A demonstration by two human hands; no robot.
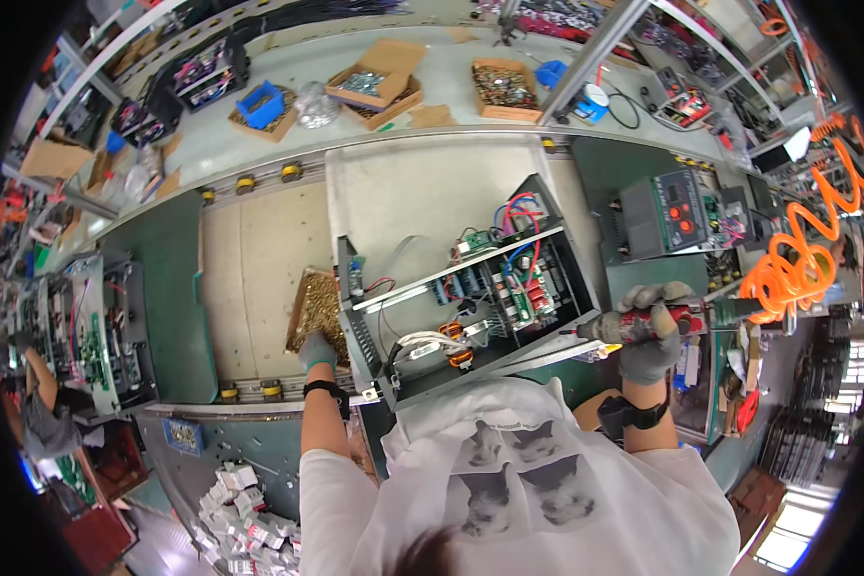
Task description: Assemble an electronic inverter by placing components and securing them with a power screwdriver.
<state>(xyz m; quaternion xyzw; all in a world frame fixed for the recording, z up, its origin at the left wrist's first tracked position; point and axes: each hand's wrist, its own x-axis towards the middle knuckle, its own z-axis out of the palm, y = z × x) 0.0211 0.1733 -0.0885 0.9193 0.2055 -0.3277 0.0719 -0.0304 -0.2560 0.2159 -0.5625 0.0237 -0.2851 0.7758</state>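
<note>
Clock directions run from the chassis. The long, pale grey tabletop (pixel 451 72) stretches across the far side at twelve o'clock, carrying an open cardboard box of small metal parts (pixel 504 88) at twelve and a blue plastic bin (pixel 261 106) toward half past ten.

The open black metal chassis (pixel 360 346) — fitted with circuit boards, red and blue wires and copper-coloured coils — sits tilted on the work line in front of the person, partly over a pale flat panel (pixel 370 197). At two o'clock stands a dark grey boxy unit with red knobs (pixel 664 216); near three hangs a coiled orange hose (pixel 802 264).

At nine o'clock, beside the chassis, lies a shallow brown cardboard tray (pixel 293 331) of small brass-coloured fasteners (pixel 322 296). The left hand (pixel 318 351), grey-gloved, reaches into its near end; I cannot tell whether its fingers are pinching anything. At half past three, the grey-gloved right hand (pixel 649 357) is wrapped around a red-and-black power driver (pixel 684 319), its tip pointing toward nine, near the chassis's edge.
</note>
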